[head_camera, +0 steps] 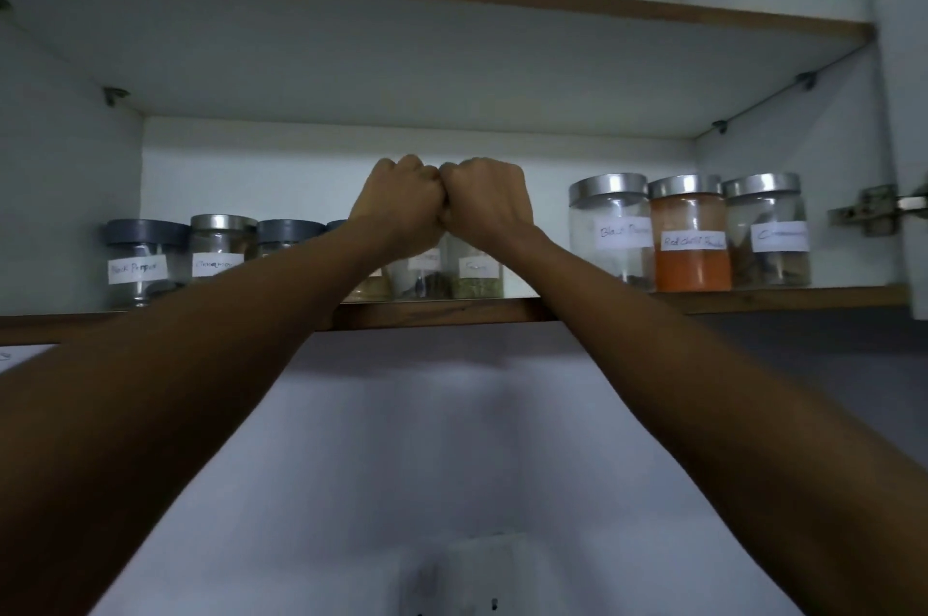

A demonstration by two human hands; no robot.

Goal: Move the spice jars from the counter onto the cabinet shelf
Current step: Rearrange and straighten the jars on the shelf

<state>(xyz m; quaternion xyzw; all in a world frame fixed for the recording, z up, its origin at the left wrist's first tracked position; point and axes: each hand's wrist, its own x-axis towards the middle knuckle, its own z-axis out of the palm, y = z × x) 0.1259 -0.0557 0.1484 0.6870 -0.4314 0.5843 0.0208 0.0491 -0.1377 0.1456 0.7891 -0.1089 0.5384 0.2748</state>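
"Glass spice jars point(690, 259) stand along the cabinet shelf point(778, 299), then?"

"Yes, in a row near its front edge, grey lids point(146, 231) to the left, steel lids point(609, 187) to the right."

"And the hands?"

"Left hand point(396, 209) and right hand point(484, 204) are curled, knuckles touching, above two middle jars point(477, 283). Their backs face us and the fingers are hidden, so I cannot tell whether they grip anything."

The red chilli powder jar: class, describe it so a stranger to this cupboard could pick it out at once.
On the cabinet shelf, find the three tall silver-lidded jars at the right end. The red chilli powder jar is the middle one. It alone holds orange-red powder; the left neighbour and the right neighbour are mostly clear glass.
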